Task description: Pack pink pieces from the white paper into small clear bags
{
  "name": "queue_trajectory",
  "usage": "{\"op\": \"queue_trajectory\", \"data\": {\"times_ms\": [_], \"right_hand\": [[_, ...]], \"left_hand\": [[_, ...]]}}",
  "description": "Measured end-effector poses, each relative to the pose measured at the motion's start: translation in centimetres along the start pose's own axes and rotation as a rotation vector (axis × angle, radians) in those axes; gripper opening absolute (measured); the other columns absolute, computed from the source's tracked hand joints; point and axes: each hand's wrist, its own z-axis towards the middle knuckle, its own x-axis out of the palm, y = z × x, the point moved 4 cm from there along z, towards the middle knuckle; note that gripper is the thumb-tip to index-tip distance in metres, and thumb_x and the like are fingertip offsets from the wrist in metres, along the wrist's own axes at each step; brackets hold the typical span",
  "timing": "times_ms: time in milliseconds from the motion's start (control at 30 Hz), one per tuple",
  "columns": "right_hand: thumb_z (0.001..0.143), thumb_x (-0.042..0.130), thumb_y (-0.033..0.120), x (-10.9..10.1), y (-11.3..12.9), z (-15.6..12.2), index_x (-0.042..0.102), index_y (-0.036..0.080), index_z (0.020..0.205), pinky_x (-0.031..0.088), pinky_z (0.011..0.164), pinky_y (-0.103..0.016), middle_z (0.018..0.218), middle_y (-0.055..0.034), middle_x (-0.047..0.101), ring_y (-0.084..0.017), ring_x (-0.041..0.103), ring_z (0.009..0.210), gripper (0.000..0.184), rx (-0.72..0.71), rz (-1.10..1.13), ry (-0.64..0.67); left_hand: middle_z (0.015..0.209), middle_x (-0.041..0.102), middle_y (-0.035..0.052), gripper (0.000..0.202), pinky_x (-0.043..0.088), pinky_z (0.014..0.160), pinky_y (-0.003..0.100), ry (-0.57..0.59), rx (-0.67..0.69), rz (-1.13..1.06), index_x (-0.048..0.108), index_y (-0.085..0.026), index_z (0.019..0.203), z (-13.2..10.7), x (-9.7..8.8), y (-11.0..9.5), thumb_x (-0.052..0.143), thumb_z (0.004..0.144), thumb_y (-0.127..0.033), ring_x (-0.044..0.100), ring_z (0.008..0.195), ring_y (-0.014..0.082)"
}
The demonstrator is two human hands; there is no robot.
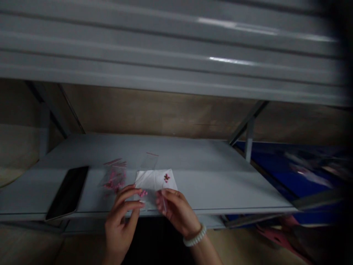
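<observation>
A small clear zip bag with pink beads in its left end is stretched between my two hands at the shelf's front edge. At that end, the fingertips of my left hand pinch the plastic; the exact contact is blurred. The fingers of my right hand, whose wrist wears a pale beaded bracelet, close on the bag's red-lined zip edge. Behind them lies a white paper sheet with a small cluster of red and pink beads at its right.
Several filled zip bags lie left of the paper, and one flat clear bag is behind it. A dark tablet-like slab rests at the left. Overhead is a ribbed metal panel; a brace stands right, beside a blue surface.
</observation>
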Motion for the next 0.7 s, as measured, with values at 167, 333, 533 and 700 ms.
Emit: {"op": "queue_trajectory", "data": {"times_ms": [167, 333, 533, 700], "right_hand": [[0.063, 0.084, 0.024, -2.0, -0.6, -2.3, 0.071, 0.012, 0.076, 0.051, 0.055, -0.021, 0.078, -0.0065, 0.071, -0.010, 0.064, 0.058, 0.021, 0.012, -0.015, -0.063], [0.064, 0.083, 0.026, -1.7, -0.3, -3.7, 0.073, 0.013, 0.073, 0.052, 0.056, -0.020, 0.068, -0.0050, 0.070, -0.010, 0.064, 0.057, 0.019, 0.030, -0.084, -0.036], [0.064, 0.082, 0.033, -0.7, 1.0, -4.6, 0.070, 0.015, 0.060, 0.041, 0.047, -0.016, 0.056, -0.0007, 0.062, -0.006, 0.054, 0.049, 0.022, -0.090, -0.264, -0.046], [0.058, 0.085, 0.033, 0.2, 0.1, -4.7, 0.069, 0.016, 0.058, 0.035, 0.046, -0.018, 0.052, 0.0019, 0.058, -0.005, 0.045, 0.046, 0.024, -0.162, -0.364, -0.098]], "left_hand": [[0.105, 0.068, 0.0024, 0.022, 0.051, 0.092, 0.047, 0.040, 0.004, 0.037, 0.065, -0.028, 0.079, -2.2, 0.2, 0.6, 0.051, 0.084, -0.013, 0.059, 0.109, 0.0231], [0.106, 0.068, 0.0011, 0.026, 0.053, 0.091, 0.044, 0.063, -0.043, 0.022, 0.065, -0.030, 0.080, -3.0, 0.4, 0.5, 0.048, 0.084, -0.011, 0.059, 0.110, 0.0224], [0.109, 0.065, 0.0050, 0.031, 0.055, 0.090, 0.042, 0.116, -0.188, -0.048, 0.059, -0.028, 0.102, -3.7, -0.1, -0.7, 0.043, 0.081, -0.013, 0.060, 0.108, 0.0240], [0.087, 0.067, 0.0045, 0.018, 0.059, 0.071, 0.032, 0.291, -0.262, -0.022, 0.056, -0.029, 0.097, -3.1, 1.4, -2.9, 0.059, 0.079, -0.027, 0.066, 0.084, 0.0214]]}}
